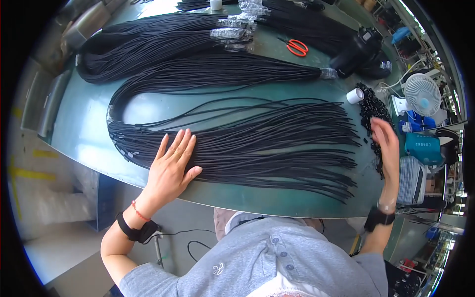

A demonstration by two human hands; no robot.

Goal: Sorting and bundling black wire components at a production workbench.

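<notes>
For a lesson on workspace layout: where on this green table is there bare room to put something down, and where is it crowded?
Bare green table shows left of the looped cord ends, and inside the loop above the left hand. A narrow strip runs along the near edge. The right hand hovers by crowded small black parts, and cord bundles fill the far side.

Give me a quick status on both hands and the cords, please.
Left hand open, flat on the spread bundle of thin black cords. Right hand open over the pile of small black plastic pieces. Nothing in the way.

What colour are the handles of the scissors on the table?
Orange-red handles on the metal scissors, clearest in the head view.
</notes>
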